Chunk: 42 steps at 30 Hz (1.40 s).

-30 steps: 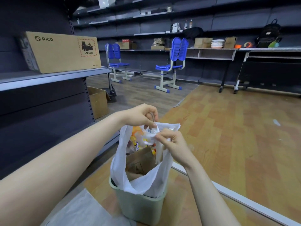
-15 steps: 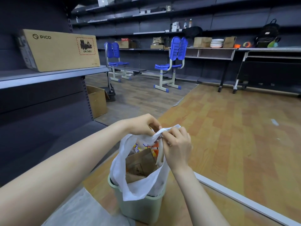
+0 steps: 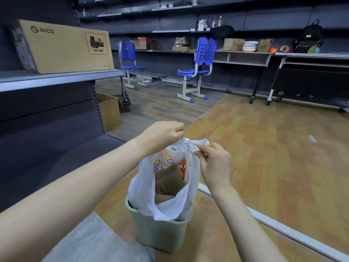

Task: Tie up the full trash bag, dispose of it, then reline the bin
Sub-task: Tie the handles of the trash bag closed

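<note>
Hands (image 3: 164, 136) (image 3: 214, 165) pinch bag (image 3: 166, 207) handles, apparently knotting, above bin (image 3: 160, 233).

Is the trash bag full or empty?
Full. The white trash bag in the green bin shows a brown paper bag and colorful wrappers piled nearly to its top.

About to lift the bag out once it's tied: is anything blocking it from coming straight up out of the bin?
Nothing visible does. Both hands, left hand and right hand, pinch the trash bag handles at its top, above the green bin. The space overhead is open; the shelf stands off to the left.
</note>
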### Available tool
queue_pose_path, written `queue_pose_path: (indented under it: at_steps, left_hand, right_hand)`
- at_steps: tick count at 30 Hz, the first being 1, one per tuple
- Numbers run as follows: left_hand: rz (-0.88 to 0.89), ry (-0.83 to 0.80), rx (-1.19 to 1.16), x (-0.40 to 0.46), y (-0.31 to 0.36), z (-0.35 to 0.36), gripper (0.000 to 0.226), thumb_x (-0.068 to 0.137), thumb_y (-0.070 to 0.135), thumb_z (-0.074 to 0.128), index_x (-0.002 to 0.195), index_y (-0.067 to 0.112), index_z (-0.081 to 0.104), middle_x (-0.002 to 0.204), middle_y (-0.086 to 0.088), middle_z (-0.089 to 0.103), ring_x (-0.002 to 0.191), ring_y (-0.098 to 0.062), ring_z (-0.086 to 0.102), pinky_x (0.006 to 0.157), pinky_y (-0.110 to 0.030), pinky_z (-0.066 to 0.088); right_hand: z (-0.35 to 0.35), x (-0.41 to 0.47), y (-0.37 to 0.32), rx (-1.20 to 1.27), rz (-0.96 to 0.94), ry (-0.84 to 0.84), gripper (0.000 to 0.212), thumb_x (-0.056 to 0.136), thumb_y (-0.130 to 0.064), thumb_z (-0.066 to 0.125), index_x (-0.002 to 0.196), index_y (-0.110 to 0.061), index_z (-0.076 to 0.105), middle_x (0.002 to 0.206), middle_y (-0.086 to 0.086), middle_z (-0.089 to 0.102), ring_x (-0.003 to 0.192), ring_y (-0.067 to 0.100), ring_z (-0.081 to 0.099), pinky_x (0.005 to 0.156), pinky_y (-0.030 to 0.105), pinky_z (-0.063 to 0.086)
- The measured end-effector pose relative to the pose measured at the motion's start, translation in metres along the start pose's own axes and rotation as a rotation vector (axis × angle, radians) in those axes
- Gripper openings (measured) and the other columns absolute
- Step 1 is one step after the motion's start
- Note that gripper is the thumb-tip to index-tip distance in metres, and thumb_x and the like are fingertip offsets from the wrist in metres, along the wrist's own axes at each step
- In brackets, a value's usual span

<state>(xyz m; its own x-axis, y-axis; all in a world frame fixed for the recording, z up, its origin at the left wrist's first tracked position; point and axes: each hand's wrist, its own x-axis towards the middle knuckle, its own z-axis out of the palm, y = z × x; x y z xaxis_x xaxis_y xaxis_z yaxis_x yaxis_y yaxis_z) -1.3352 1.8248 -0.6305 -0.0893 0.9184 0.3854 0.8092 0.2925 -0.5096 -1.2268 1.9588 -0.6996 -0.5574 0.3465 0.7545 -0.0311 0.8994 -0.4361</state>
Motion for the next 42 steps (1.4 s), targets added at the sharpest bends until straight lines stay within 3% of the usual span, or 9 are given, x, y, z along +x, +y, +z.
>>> queue_pose_path:
  at_steps: [9,13,19,24,31,34,37,39,42]
  left_hand:
    - [0.222,-0.068,0.372,-0.018,-0.031,0.011,0.028,0.055,-0.003,0.079,0.051,0.014,0.058,0.058,-0.001,0.057,0.05,-0.016,0.054,0.049,-0.021,0.045]
    - [0.146,-0.082,0.339,-0.023,-0.048,0.006,0.027,0.047,-0.003,0.083,0.053,0.011,0.061,0.058,-0.003,0.059,0.049,-0.018,0.055,0.046,-0.021,0.045]
    - [0.014,-0.322,0.236,-0.068,-0.004,0.051,0.036,0.03,0.004,0.091,0.045,0.017,0.061,0.05,0.004,0.057,0.041,-0.013,0.054,0.035,-0.017,0.041]
    - [0.061,-0.055,0.301,-0.029,-0.006,0.041,0.031,0.049,-0.006,0.079,0.047,0.016,0.057,0.053,0.0,0.053,0.046,-0.018,0.051,0.052,-0.02,0.048]
    - [0.026,0.148,0.29,-0.014,0.002,0.024,0.03,0.053,-0.007,0.068,0.048,0.019,0.053,0.055,0.001,0.052,0.047,-0.018,0.048,0.052,-0.021,0.047]
    - [-0.187,0.26,0.167,-0.022,0.015,0.025,0.023,0.055,-0.007,0.071,0.06,0.014,0.062,0.061,-0.003,0.057,0.046,-0.021,0.051,0.048,-0.024,0.047]
    - [-0.821,0.272,-0.393,-0.063,0.051,0.047,0.012,0.086,0.008,0.063,0.096,0.003,0.058,0.09,-0.012,0.055,0.064,-0.03,0.056,0.053,-0.035,0.048]
    - [-1.164,0.095,-0.68,-0.108,0.081,0.075,0.013,0.098,0.018,0.044,0.1,0.006,0.045,0.099,-0.008,0.044,0.086,-0.031,0.054,0.069,-0.035,0.042]
    - [-1.163,-0.256,-0.902,-0.162,0.111,0.112,0.023,0.096,0.032,0.049,0.105,0.015,0.038,0.104,-0.003,0.04,0.108,-0.024,0.045,0.084,-0.027,0.035]
  right_hand:
    - [-0.027,0.005,0.006,-0.279,-0.131,-0.41,0.017,0.087,0.004,0.048,0.094,-0.003,0.062,0.083,0.005,0.037,0.068,0.025,0.037,0.057,0.031,0.031]
    - [-0.034,0.011,0.023,-0.3,-0.249,-0.385,0.021,0.069,0.016,0.056,0.078,-0.001,0.064,0.073,0.008,0.04,0.058,0.024,0.035,0.05,0.03,0.025]
    - [-0.024,-0.075,0.078,-0.428,-0.045,-0.786,0.026,0.087,-0.002,0.041,0.097,-0.015,0.061,0.094,0.003,0.045,0.079,0.029,0.049,0.057,0.03,0.023]
    - [-0.018,-0.077,0.068,-0.571,-0.045,-0.92,0.023,0.088,-0.012,0.041,0.096,-0.015,0.062,0.089,-0.003,0.036,0.097,0.025,0.051,0.049,0.026,0.021]
    - [0.007,-0.04,0.021,-0.066,0.172,-0.595,0.053,0.098,-0.035,0.039,0.147,-0.028,0.023,0.13,0.005,0.042,0.111,0.029,0.05,0.075,0.031,0.039]
    - [0.036,-0.03,0.001,-0.161,0.298,-0.751,0.057,0.094,-0.047,0.044,0.143,-0.024,0.027,0.131,0.011,0.033,0.102,0.037,0.057,0.072,0.033,0.038]
    - [0.052,-0.037,-0.002,-0.246,0.332,-0.581,0.028,0.1,-0.032,0.038,0.121,-0.016,0.044,0.121,0.014,0.036,0.074,0.033,0.054,0.064,0.031,0.037]
    - [0.057,-0.043,0.004,-0.189,0.338,-0.521,0.021,0.101,-0.025,0.034,0.113,-0.015,0.046,0.113,0.014,0.039,0.063,0.028,0.044,0.06,0.03,0.036]
    - [0.058,-0.038,0.011,-0.106,0.347,-0.469,0.021,0.098,-0.017,0.032,0.112,-0.017,0.048,0.102,0.01,0.039,0.064,0.027,0.04,0.06,0.031,0.033]
